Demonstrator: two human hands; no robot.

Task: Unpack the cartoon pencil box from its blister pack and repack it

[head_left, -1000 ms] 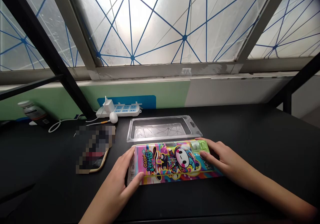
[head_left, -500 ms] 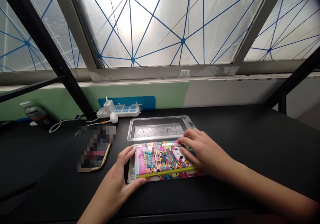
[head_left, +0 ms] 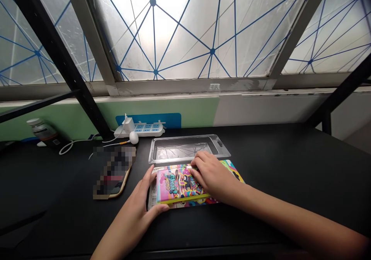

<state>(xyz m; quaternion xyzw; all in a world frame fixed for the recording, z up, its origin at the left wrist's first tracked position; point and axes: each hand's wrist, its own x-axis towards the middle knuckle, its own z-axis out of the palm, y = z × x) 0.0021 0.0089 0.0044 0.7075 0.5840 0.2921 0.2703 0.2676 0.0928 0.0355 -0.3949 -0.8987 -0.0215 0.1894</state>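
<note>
- A black desk (head_left: 269,152) fills the foreground.
- A clear tray (head_left: 185,150) lies on it.
- Nearer, a colourful case (head_left: 171,184) sits over a printed card (head_left: 236,171).
- The left hand (head_left: 143,200) grips the case's left end.
- The right hand (head_left: 211,173) curls over the case; its grip cannot be told.

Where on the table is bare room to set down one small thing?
A wide bare patch lies between the clear tray, right arm and right-hand post. A smaller one lies before the colourful case, between the left arm and the right. Crowded: left rear, with phone, power strip, bottle.
</note>
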